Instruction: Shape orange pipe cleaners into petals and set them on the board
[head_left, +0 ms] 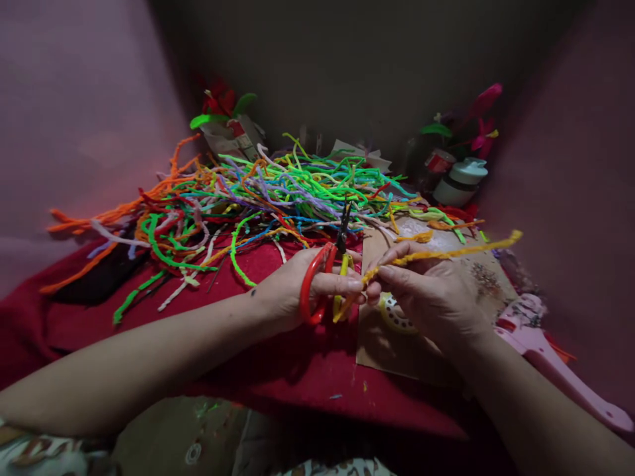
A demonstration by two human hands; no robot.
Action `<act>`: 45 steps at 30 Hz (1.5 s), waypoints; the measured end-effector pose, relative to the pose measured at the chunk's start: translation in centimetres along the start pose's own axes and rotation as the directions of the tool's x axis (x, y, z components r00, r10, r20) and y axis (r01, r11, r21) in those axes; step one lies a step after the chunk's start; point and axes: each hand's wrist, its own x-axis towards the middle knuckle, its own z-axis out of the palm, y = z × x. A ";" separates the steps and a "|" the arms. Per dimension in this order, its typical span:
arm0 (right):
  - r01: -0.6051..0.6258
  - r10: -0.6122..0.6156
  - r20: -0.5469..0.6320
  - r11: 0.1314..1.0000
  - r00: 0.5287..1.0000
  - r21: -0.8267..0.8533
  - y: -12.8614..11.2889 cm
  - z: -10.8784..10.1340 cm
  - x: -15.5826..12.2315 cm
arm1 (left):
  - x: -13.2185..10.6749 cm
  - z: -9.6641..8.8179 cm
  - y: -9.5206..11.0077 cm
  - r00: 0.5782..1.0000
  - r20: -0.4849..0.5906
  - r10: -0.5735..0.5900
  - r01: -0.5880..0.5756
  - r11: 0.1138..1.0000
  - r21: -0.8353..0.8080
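Note:
My left hand is closed around scissors with red looped handles, their dark narrow blades pointing up and away. Its thumb and fingertips also pinch the near end of a yellow-orange pipe cleaner. A short bent yellow length shows beside the scissors' handles. My right hand pinches the same pipe cleaner close to the left fingertips, and its long free end sticks out to the right. Under the right hand lies a round yellow spool with holes, partly hidden.
A large tangle of coloured pipe cleaners covers the back of the red cloth. Cardboard lies beneath my right hand, with a pink glue gun beside it. A white bottle and pipe-cleaner flowers stand behind.

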 end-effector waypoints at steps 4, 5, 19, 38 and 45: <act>0.001 -0.002 -0.008 0.992 1.000 -0.123 0.1 -0.3 0.0 | 0.2 -0.2 -0.3 0.992 -0.115 0.058 -0.053 0.998 0.042; -0.015 0.014 -0.013 0.989 1.000 -0.145 0.1 -0.3 0.0 | 0.2 -0.2 -0.3 0.985 -0.155 0.082 -0.070 0.994 0.082; -0.033 -0.035 -0.170 0.923 0.985 -0.382 0.6 0.4 -0.3 | -0.5 0.0 -0.1 0.960 -0.211 0.184 -0.144 0.971 0.192; -0.094 0.097 -0.093 0.995 0.991 0.034 0.8 0.2 0.0 | -0.7 -0.9 0.1 0.963 -0.175 0.206 -0.176 0.969 0.171; -0.092 0.097 -0.117 0.995 0.988 0.044 0.8 0.3 0.0 | -0.6 -1.0 0.1 0.956 -0.171 0.240 -0.182 0.938 0.296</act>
